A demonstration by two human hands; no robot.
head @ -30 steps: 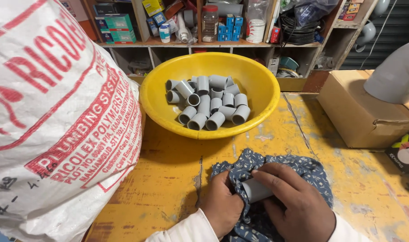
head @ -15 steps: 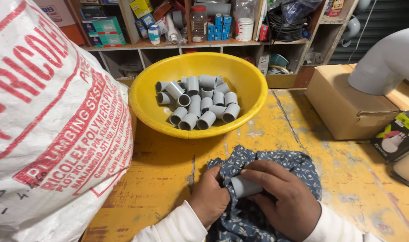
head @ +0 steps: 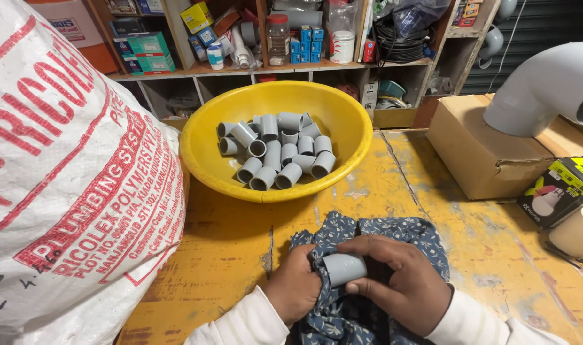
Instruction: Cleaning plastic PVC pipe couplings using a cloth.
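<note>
Both hands (head: 362,284) hold coupling (head: 344,268) in cloth (head: 394,233).

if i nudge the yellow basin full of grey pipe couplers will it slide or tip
The yellow basin probably slides rather than tips: it sits wide and low on the table. The grey couplers lie loose and are round, so they would likely roll and shift inside.

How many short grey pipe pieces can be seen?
About 18: one pipe piece in the right hand, on the blue cloth; roughly 17 piled in the yellow bowl; more may lie hidden.
</note>
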